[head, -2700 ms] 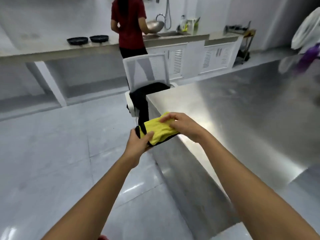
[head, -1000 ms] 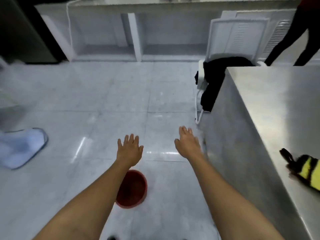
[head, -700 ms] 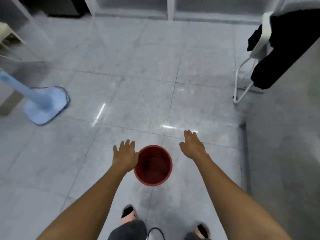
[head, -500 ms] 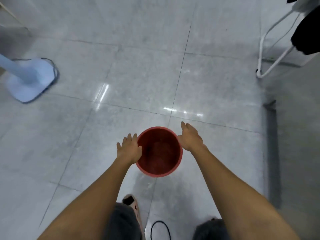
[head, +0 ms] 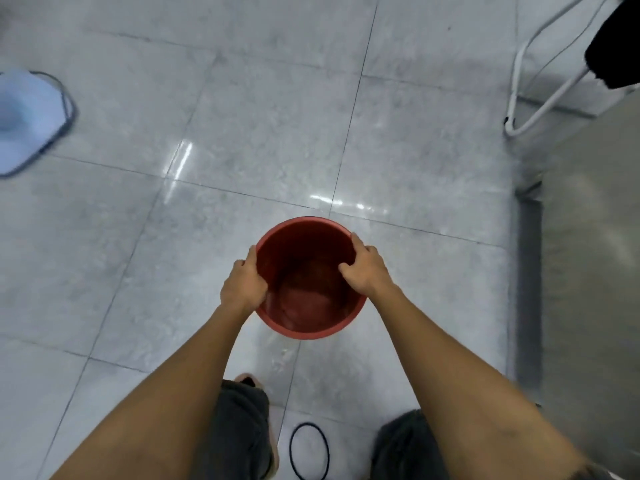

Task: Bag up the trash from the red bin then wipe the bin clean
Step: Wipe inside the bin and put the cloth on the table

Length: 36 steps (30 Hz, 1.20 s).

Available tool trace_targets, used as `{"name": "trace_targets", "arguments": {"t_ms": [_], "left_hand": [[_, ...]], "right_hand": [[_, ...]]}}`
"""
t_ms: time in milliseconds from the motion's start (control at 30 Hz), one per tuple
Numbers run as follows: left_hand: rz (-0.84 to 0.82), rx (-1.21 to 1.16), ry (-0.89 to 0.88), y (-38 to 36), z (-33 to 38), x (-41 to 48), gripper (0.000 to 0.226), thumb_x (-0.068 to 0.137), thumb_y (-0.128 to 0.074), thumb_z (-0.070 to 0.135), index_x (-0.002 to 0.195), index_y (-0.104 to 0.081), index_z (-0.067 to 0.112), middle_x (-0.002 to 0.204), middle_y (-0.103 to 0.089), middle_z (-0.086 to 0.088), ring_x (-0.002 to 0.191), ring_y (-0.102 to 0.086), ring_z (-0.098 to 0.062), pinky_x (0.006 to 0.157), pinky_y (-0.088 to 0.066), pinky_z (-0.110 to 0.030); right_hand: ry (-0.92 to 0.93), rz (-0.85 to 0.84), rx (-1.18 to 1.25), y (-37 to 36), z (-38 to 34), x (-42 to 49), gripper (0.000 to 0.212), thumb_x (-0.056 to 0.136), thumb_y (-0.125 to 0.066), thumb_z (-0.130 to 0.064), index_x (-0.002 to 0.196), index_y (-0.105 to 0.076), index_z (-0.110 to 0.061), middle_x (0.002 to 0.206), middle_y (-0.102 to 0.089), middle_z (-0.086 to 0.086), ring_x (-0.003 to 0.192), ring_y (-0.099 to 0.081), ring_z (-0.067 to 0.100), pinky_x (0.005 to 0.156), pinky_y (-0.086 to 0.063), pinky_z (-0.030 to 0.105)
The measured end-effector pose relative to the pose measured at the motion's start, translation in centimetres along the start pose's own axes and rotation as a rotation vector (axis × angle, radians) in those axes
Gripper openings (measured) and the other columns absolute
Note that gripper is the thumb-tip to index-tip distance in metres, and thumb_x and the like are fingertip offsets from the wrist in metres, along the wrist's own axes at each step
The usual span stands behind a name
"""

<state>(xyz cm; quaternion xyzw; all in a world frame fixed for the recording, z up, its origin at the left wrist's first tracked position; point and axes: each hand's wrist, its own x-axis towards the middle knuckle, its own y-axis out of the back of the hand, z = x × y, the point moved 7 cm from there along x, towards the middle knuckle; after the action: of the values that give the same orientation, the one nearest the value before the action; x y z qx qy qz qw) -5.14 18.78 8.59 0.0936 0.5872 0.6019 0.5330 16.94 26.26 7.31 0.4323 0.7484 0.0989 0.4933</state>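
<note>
Both hands grip the bin's rim

The round red plastic bin (head: 308,282) stands upright on the floor; left hand (head: 244,284) and right hand (head: 365,271) clasp opposite rim edges, equally near.

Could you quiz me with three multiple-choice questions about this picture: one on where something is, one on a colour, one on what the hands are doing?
1. Where is the bin?
A. On the tiled floor in front of the person's feet
B. On the steel counter
C. On a chair

2. What colour is the bin?
A. Blue
B. Red
C. Yellow

3. What are the hands doing?
A. Hanging clear of the bin
B. Holding a cloth
C. Gripping the bin's rim on opposite sides

Answers: 1 A, floor tiles surround it. 2 B, it is red throughout. 3 C, the left hand and right hand both wrap the rim.
</note>
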Motion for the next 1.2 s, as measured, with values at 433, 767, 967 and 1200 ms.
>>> {"name": "trace_targets", "arguments": {"t_ms": [433, 767, 967, 1200], "left_hand": [[0.313, -0.008, -0.556, 33.2, 28.4, -17.4, 0.039, 0.092, -0.040, 0.010, 0.128, -0.054, 0.018, 0.105, -0.064, -0.015, 0.092, -0.061, -0.033, 0.073, -0.047, -0.038], [0.251, -0.306, -0.976, 44.6, 51.4, -36.5, 0.039, 0.080, -0.046, 0.016, 0.107, -0.072, 0.025, 0.109, -0.070, -0.008, 0.104, -0.060, -0.033, 0.086, -0.047, -0.032], [-0.096, -0.499, -1.298, 38.3, 61.8, -53.8, 0.032, 0.081, -0.050, 0.020, 0.103, -0.074, 0.020, 0.102, -0.073, -0.005, 0.098, -0.065, -0.025, 0.086, -0.052, -0.030], [-0.615, -0.314, -1.545, 20.1, 66.2, -73.7, 0.019, 0.080, -0.051, 0.010, 0.068, -0.064, 0.016, 0.068, -0.058, -0.008, 0.064, -0.054, -0.022, 0.065, -0.047, -0.032]], "right_hand": [[-0.001, 0.455, -0.016, 36.5, -12.5, -26.5, 0.055, 0.083, -0.049, -0.020, 0.137, -0.047, -0.026, 0.119, -0.062, 0.014, 0.108, -0.058, 0.035, 0.087, -0.049, 0.036], [-0.268, 0.993, 0.000, 56.8, -9.5, -55.1, 0.042, 0.086, -0.046, -0.017, 0.124, -0.062, -0.017, 0.126, -0.061, 0.015, 0.109, -0.061, 0.035, 0.090, -0.054, 0.044], [-0.581, 1.290, 0.081, 57.4, 2.5, -74.3, 0.042, 0.085, -0.047, -0.019, 0.123, -0.064, -0.025, 0.131, -0.058, 0.014, 0.115, -0.058, 0.035, 0.095, -0.051, 0.039], [-0.936, 1.384, 0.227, 51.5, 19.8, -91.2, 0.039, 0.087, -0.048, -0.017, 0.123, -0.063, -0.009, 0.128, -0.061, 0.018, 0.114, -0.060, 0.036, 0.095, -0.051, 0.042]]}}
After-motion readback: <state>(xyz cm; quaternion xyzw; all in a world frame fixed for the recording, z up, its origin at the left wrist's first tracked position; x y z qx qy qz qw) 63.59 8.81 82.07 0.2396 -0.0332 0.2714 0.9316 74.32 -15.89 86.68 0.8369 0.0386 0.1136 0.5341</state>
